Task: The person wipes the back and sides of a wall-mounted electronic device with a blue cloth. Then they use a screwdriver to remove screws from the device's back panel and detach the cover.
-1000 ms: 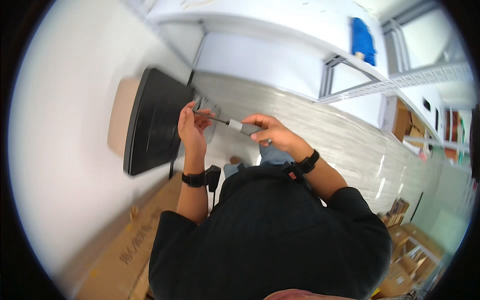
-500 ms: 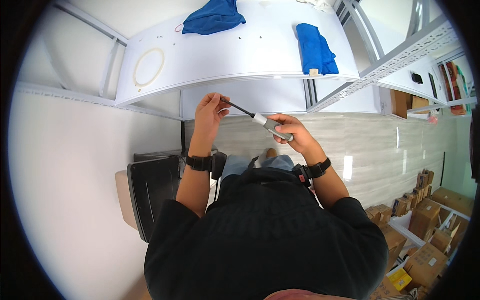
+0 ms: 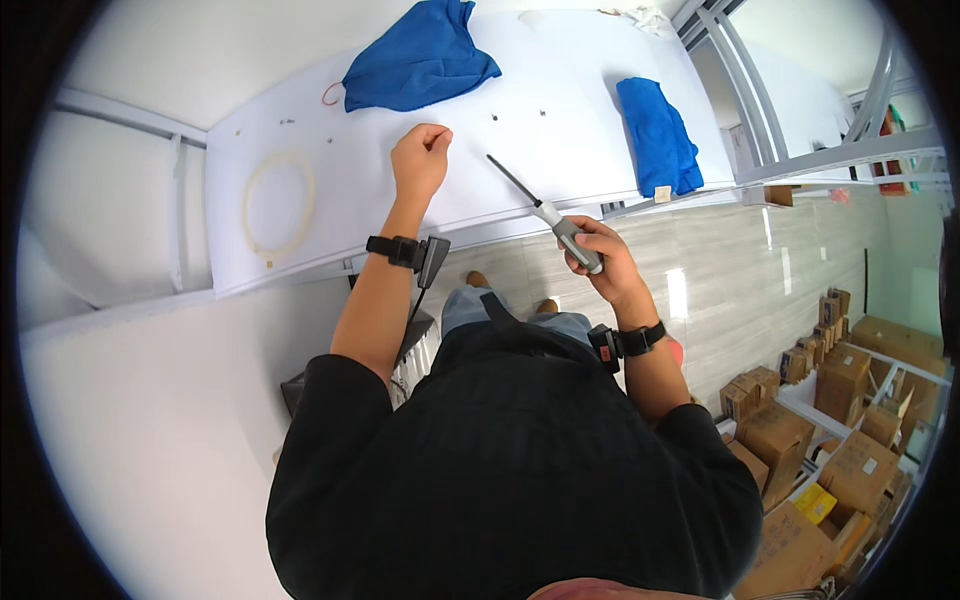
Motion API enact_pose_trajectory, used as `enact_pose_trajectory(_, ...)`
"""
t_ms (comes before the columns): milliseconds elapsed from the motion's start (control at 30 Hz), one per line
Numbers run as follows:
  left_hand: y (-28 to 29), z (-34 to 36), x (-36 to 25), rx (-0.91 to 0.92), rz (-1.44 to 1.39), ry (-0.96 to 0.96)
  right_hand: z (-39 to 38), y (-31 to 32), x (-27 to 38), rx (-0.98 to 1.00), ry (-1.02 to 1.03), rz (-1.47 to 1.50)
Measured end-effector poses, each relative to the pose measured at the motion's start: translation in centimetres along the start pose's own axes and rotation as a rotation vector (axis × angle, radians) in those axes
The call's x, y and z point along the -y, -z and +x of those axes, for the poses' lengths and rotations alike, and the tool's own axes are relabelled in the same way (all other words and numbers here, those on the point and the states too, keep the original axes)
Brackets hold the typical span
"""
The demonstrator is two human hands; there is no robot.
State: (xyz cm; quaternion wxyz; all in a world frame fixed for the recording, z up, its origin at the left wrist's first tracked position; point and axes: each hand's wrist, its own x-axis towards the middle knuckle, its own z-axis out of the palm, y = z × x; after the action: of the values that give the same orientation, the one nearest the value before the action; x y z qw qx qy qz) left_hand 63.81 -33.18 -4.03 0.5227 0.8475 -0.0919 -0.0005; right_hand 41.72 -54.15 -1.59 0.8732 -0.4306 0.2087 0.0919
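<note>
My right hand point(image 3: 607, 262) is wrapped round the grey and white handle of a screwdriver point(image 3: 566, 232). Its dark shaft slants up and to the left, over the front part of the white table point(image 3: 380, 190). Left of the shaft tip and apart from it, my left hand point(image 3: 421, 160) is over the table with its fingers curled closed. Whatever they hold, if anything, is hidden. A blue cloth bag point(image 3: 420, 60) with a red cord lies just beyond that hand. Small dark pieces point(image 3: 494, 118) rest on the tabletop right of the left hand.
A folded blue cloth point(image 3: 658, 138) lies at the table's right end, and a pale ring point(image 3: 250, 215) at its left. Grey metal posts point(image 3: 745, 90) rise at the right end. Cardboard boxes point(image 3: 775, 450) are stacked on the right, behind me.
My left hand has left the screwdriver's shaft tip, curled closed and moved forward over the table. My body is nearer the table. The screwdriver stays in my right hand.
</note>
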Motion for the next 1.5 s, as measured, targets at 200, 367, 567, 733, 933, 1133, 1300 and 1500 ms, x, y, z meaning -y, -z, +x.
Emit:
enact_pose_trajectory(200, -1.3, 2.4, 1.2, 0.046, 0.3, -0.044, 1.0, -1.4, -0.4, -0.124, 0.032, 0.035)
enact_pose_trajectory(367, -1.4, 2.1, 1.1, -0.007, 0.376, -0.127, 1.4, -1.4, 0.1, -0.124, 0.015, 0.046)
enact_pose_trajectory(567, -1.6, 2.0, 1.5, -0.027, 0.306, -0.097, 3.1, -1.1, 1.9, -0.051, -0.04, -0.057)
enact_pose_trajectory(733, 0.7, -1.7, 1.5, -0.164, -0.03, 0.067, 3.7, 0.1, 3.4, 0.105, -0.132, -0.115)
enact_pose_trajectory(933, 1.9, -15.3, 3.2, -0.441, -0.605, 0.414, 7.0, 0.7, 1.2, 0.419, -0.342, -0.236)
enact_pose_trajectory(1133, 5.3, -29.5, 1.8, -0.726, -1.01, 0.579, 4.1, -6.3, -5.2, 0.705, -0.581, -0.529)
enact_pose_trajectory(1300, 7.4, -39.2, 2.2, -0.963, -1.112, 0.465, -1.7, -9.1, -12.2, 0.903, -0.731, -0.636)
enact_pose_trajectory(1500, 10.0, -52.1, 5.5, -1.088, -1.126, 0.502, -9.5, -10.6, -21.8, 0.936, -0.839, -0.679)
